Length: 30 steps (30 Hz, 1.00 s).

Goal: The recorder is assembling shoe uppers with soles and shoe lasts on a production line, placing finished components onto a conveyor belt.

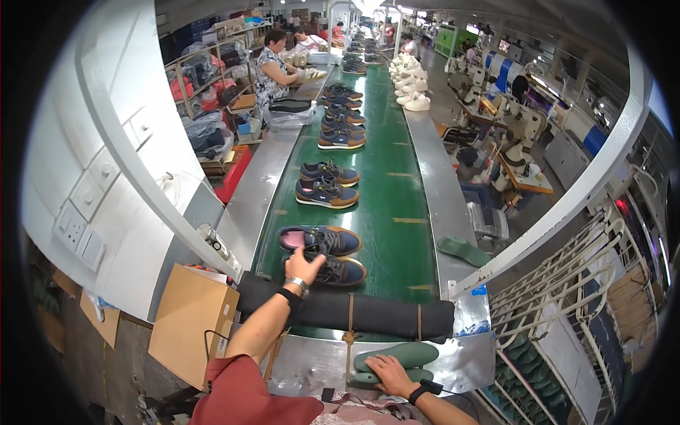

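At the near end of the green conveyor belt stands a pair of navy and brown lace-up sneakers, a farther sneaker (340, 239) with a pink insole and a nearer sneaker (345, 270). My left hand (305, 268) is closed around the nearer one at its heel and collar, which it partly hides. On the metal ledge in front of me lie two green shoe lasts, a farther last (407, 353) and a nearer last (363, 381). My right hand (388, 372) rests across both with its fingers spread. Some of its fingertips are hard to make out.
A black padded roll (411, 317) tied with cord crosses the belt's near end. More sneakers (327, 193) stand farther along. Another green last (464, 250) lies on the right metal edge. White frame posts (524, 258) flank the belt; a cardboard box (190, 315) stands left, a rack (567, 283) right.
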{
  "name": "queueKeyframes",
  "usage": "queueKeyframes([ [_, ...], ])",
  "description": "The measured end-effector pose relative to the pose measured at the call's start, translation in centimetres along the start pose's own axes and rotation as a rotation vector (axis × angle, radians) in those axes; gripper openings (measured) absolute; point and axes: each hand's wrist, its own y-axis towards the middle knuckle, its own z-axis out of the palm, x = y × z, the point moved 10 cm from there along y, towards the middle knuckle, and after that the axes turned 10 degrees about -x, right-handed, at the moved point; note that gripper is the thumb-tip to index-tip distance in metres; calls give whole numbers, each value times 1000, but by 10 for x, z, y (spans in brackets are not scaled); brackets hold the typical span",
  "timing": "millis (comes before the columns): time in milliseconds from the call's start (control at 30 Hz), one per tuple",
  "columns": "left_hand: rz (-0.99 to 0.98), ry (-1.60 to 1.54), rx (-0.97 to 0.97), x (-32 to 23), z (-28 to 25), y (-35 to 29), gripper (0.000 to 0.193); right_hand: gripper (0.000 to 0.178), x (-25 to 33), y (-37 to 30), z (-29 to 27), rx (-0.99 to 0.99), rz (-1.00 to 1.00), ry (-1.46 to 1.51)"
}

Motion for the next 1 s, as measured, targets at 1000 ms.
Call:
queueKeyframes([
  [1000, -387, -618, 1436, -94, 101, -602, 71, 100, 9, -369, 39, -1003, 1189, 1568],
])
